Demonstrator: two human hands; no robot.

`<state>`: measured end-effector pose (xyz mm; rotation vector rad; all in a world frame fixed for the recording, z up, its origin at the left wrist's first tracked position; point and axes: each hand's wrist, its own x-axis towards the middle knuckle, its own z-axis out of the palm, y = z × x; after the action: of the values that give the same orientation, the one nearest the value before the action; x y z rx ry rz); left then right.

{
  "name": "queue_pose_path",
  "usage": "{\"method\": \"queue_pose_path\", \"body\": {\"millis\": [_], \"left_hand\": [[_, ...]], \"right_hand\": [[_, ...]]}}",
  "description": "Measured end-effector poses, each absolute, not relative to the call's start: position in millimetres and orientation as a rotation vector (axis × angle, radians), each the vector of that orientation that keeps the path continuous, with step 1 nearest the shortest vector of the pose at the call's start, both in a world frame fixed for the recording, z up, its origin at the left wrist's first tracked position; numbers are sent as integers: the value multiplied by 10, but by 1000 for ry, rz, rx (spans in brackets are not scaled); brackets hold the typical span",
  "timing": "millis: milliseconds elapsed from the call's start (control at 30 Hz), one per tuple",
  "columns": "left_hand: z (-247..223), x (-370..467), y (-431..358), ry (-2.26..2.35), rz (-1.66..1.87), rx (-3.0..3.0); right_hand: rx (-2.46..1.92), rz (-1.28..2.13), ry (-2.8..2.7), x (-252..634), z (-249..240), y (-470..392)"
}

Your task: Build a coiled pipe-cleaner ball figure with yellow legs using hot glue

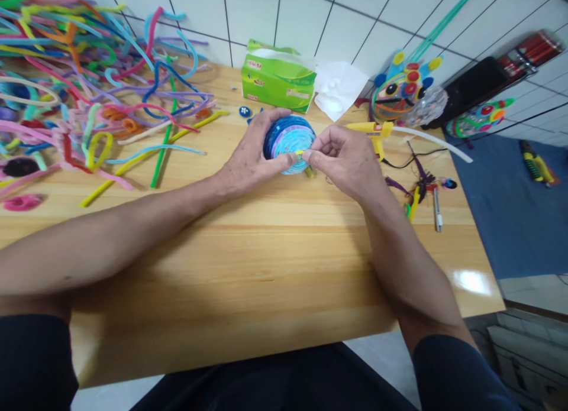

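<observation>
A round coiled disc of blue, light-blue and purple pipe cleaners (288, 140) is held upright over the wooden table (275, 251). My left hand (252, 157) cups its left side, thumb pressing the front face. My right hand (341, 159) pinches a short yellow-green pipe cleaner end (306, 162) against the disc's lower right edge. Both forearms reach in from the bottom of the view.
A heap of loose coloured pipe cleaners (89, 86) covers the table's left. A green tissue box (277, 77) and a white tissue (339, 89) sit at the back. A yellow glue gun (373, 133), a colourful craft figure (399, 89), a pen (437, 210) and scraps lie right.
</observation>
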<state>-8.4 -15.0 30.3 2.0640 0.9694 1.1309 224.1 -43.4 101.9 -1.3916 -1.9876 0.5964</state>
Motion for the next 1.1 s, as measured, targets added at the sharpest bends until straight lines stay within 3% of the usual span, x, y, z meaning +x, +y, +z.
{"method": "queue_pose_path", "body": {"millis": [1100], "left_hand": [[358, -44, -265, 1069, 1157, 2063]], "right_hand": [[-1397, 732, -1886, 2215, 995, -431]]}}
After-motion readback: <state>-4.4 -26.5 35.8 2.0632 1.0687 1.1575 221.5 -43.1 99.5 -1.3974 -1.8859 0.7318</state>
